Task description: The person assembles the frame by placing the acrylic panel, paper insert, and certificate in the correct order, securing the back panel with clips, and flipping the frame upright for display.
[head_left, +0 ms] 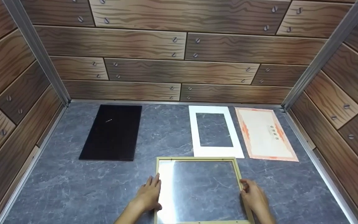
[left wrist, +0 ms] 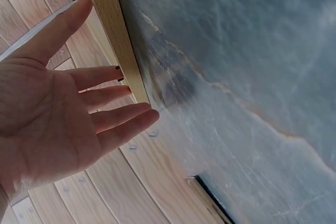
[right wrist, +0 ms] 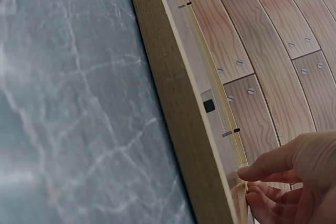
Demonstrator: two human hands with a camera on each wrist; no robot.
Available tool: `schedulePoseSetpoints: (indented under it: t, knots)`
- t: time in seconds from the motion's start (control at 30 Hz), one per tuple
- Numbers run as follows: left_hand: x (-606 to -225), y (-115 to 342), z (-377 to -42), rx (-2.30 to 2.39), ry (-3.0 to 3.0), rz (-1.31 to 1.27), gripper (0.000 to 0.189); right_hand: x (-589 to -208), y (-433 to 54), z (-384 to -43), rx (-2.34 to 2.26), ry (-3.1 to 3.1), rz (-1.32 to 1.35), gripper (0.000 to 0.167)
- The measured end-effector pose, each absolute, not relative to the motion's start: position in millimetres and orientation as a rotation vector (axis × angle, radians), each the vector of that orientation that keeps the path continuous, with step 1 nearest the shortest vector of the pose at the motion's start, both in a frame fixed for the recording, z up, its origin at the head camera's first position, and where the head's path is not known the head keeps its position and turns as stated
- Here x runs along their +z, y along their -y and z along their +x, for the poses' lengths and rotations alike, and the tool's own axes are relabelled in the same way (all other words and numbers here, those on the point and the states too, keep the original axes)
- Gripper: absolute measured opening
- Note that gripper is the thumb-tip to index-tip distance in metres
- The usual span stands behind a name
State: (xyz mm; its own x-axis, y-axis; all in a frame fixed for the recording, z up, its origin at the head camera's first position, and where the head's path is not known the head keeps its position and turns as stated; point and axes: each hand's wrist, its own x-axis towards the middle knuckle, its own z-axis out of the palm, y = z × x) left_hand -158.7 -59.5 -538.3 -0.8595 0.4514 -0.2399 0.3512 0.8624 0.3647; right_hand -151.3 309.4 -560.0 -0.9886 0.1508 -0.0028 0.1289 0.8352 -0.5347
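Note:
A gold-edged picture frame (head_left: 196,159) lies at the front middle of the marbled table, a clear glossy pane (head_left: 204,189) inside it reflecting a bright band at the left. Along its left side, my left hand (head_left: 149,194) rests with straight fingers; in the left wrist view, the thumb and fingertips meet the wooden rail (left wrist: 118,35). At the right rail my right hand (head_left: 255,196) has curled fingers, and the right wrist view shows its thumb and fingers pinching the frame's edge. Small dark tabs (right wrist: 209,106) show along the inner side of the frame.
Behind the frame lies a white mat board (head_left: 218,152) with a rectangular opening. To its right is a cream sheet (head_left: 263,130) with an orange border and small printed characters. A black panel (head_left: 113,137) lies back left. Wood-patterned walls (head_left: 141,68) enclose the table.

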Motion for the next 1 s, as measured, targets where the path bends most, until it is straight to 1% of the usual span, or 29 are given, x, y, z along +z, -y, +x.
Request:
schedulePoseSetpoints:
  t: [0.37,0.67,0.8,1.0]
  knots:
    - [-541,59,-155,0.495,-2.689,0.616,0.092,-561,-311,-150,0.864,2.963,-0.228,0.036]
    - [-540,62,-148,0.519,-2.584,0.546,0.114,-555,-315,-155,0.972,2.973,-0.191,0.032]
    - [-540,62,-142,0.47,-2.638,0.536,0.118,-548,-320,-167,1.039,2.927,-0.17,0.03]
    - [-540,62,-141,0.425,-2.595,0.476,0.118,-537,-331,-196,1.101,2.855,-0.107,0.03]
